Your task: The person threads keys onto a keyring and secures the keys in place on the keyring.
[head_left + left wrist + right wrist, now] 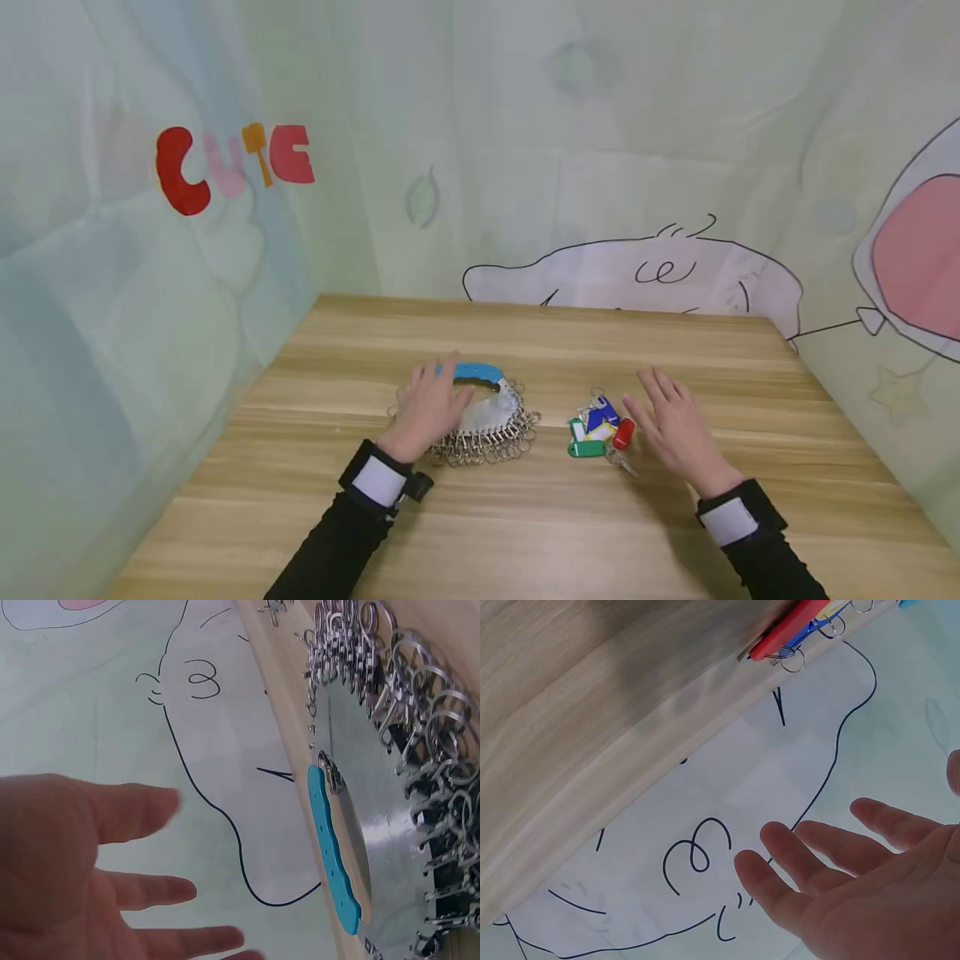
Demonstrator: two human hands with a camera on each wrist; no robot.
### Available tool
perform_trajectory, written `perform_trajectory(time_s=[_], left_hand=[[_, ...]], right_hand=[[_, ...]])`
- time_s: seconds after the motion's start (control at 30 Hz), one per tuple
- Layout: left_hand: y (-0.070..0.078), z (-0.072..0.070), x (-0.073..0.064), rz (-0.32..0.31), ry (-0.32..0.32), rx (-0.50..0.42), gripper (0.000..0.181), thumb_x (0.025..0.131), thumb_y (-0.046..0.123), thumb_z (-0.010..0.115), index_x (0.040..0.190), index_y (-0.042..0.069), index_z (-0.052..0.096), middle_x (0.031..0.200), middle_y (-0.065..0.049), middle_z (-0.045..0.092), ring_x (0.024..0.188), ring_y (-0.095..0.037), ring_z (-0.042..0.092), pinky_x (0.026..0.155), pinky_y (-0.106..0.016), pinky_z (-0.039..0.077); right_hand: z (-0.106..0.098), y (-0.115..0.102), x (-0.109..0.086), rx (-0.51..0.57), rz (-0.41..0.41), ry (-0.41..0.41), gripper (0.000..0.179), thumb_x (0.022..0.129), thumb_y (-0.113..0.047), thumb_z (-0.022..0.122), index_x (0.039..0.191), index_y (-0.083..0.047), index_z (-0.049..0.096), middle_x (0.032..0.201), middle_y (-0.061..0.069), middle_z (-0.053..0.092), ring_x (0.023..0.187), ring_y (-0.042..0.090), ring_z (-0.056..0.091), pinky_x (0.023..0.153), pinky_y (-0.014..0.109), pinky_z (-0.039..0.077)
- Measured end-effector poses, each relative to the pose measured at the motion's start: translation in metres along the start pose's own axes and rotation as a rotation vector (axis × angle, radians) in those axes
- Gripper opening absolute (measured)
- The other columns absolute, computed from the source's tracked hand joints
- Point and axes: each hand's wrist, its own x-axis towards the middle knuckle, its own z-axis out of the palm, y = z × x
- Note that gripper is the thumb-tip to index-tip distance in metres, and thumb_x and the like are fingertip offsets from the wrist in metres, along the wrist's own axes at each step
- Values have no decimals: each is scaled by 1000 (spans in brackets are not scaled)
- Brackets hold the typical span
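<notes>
A large key-holder plate of shiny metal, edged with several clips and rings, lies on the table; its blue handle faces the back. My left hand is above its left side and hides part of it, fingers apart and holding nothing. In the left wrist view, the blue handle appears beyond the hand. A small pile of keys with green, red, blue and yellow key tags lies right of the plate. Just right of this pile, my right hand has its fingers spread and holds nothing.
The wood-grain table meets a pale printed cloth backdrop at the back and on both sides. Coloured letters mark the left cloth, and a pink balloon drawing is on the right.
</notes>
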Motion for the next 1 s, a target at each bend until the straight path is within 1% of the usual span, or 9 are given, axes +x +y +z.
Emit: perform_trajectory(time_s=[0.23,0.37,0.47,0.57,0.67,0.77,0.87,0.93,1.0], left_hand=[[-5,-7,9,-19,-22,42,70,94,30,59,151,8,25,147,-25,38,133,-47,37,98,-71,34],[-10,-10,19,29,-45,74,69,93,26,61,149,2,28,133,-27,53,114,-42,56,89,-58,48],[-17,-11,36,96,-132,86,68,93,23,62,147,-1,29,132,-28,54,114,-40,58,93,-50,50],[-27,-8,57,145,-245,95,64,94,21,61,146,-3,31,141,-28,46,128,-40,48,107,-49,41],[-37,-2,76,156,-312,107,58,93,17,61,142,-4,37,141,-26,46,131,-39,45,110,-47,38],[-45,6,89,162,-317,151,50,89,12,63,134,-4,47,135,-23,53,126,-36,50,107,-45,41],[-51,16,97,172,-310,184,42,86,9,65,125,-2,53,126,-20,59,118,-33,55,102,-43,44],[-53,22,101,172,-301,184,37,86,10,67,119,-1,56,121,-18,62,112,-31,57,98,-41,46],[-53,24,104,144,-295,164,32,86,13,68,114,-1,58,114,-16,64,103,-27,58,91,-39,48]], right_hand=[[0,0,-1,11,-14,-4,63,102,-40,42,144,5,35,149,36,29,132,54,32,107,66,25],[-1,1,-4,26,-4,-25,63,102,-40,41,145,5,34,150,36,27,132,55,31,106,67,25],[-3,1,-5,35,-4,-28,62,102,-39,41,145,6,34,150,37,26,131,56,31,106,68,24],[-6,1,-3,37,-17,-11,61,102,-38,42,144,6,35,149,38,26,131,57,31,105,68,25],[-9,-2,-1,46,-30,2,61,102,-38,43,144,5,35,150,38,24,130,59,30,104,69,24],[-11,-3,1,58,-43,10,60,101,-37,44,144,5,36,150,37,24,131,59,30,104,70,24],[-13,-4,0,77,-46,6,60,101,-37,45,144,4,36,151,36,24,132,58,29,105,69,24],[-15,-5,-1,87,-44,-1,61,100,-38,47,144,4,36,151,35,24,133,57,29,105,69,25],[-17,-5,-3,97,-41,-5,61,100,-38,48,144,3,36,152,35,24,133,56,29,104,69,25]])
